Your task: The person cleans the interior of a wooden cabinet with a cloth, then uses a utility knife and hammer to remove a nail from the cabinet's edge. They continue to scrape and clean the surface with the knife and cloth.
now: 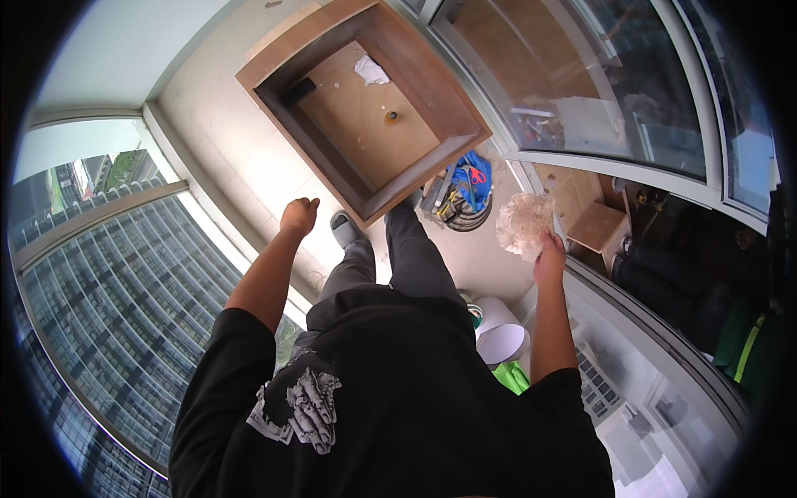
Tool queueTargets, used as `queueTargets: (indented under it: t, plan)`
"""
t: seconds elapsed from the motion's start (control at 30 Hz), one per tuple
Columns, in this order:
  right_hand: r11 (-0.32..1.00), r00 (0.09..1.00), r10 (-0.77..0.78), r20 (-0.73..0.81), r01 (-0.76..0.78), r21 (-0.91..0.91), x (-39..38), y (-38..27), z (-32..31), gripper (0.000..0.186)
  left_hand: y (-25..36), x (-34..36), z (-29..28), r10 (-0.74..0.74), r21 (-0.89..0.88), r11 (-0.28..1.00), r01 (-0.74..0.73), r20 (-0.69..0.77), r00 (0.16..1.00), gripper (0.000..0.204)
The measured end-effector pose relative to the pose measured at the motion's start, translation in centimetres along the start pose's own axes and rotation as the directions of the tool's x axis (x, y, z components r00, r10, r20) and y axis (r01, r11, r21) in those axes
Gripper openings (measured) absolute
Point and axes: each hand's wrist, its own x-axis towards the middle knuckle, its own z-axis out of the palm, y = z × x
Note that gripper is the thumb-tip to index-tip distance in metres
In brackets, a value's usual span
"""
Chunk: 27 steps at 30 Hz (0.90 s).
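Observation:
My right hand (549, 259) is closed on a crumpled, pale, brownish wad (525, 226), held out to the right. Whether it is plastic film or thin cloth I cannot tell. My left hand (300, 215) hangs in a loose fist with nothing seen in it, just left of a large open wooden box (290, 141) and not touching it. Inside the box lie a crumpled white piece (371, 70), a dark block (299, 90) and a small amber object (391, 118) with a dark top.
By my feet, a round container (469, 220) holds tools, a blue bag (475, 178) and red-handled scissors (476, 175). A white cylinder (500, 336) and a green bag (511, 378) stand by my right leg. Windows (124, 299) run along the left, a glass door (581, 83) right.

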Motion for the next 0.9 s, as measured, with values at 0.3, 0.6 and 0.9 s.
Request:
queueTargets:
  t: [0.3,0.6,0.9]
  plan:
    - [0.864,0.97,-0.229,0.087,0.243,-0.441,24.3,3.5,9.3,0.014,6.7,3.3,2.6,0.006,-0.294,0.955,-0.026,-0.068,0.998,0.049]
    - [0.666,0.915,-0.309,0.261,0.404,-0.627,39.5,14.8,17.7,0.052,12.2,27.9,-9.3,0.498,0.189,0.863,-0.469,-0.482,0.721,0.025]
    - [0.929,0.971,-0.057,0.232,0.136,-0.344,37.1,9.4,24.1,0.029,19.7,55.2,-26.3,0.387,0.323,0.921,-0.218,-0.825,0.412,0.058]
